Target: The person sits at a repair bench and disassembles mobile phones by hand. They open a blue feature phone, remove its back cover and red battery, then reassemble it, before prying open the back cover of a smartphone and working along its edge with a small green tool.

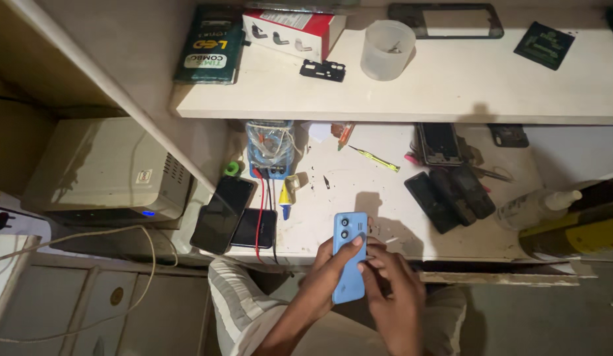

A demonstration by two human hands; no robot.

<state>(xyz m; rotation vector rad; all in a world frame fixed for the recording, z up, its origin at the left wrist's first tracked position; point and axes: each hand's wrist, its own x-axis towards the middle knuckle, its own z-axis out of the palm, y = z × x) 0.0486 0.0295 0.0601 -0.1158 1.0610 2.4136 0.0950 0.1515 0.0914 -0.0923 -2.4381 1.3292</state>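
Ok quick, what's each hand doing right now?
Left hand: closed around the blue phone, back side up.
Right hand: fingers curled, touching the phone's right edge.

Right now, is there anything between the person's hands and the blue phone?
No. Both hands already touch the blue phone: the left hand grips its left edge, and the right hand has fingers on its right edge. Nothing lies between them.
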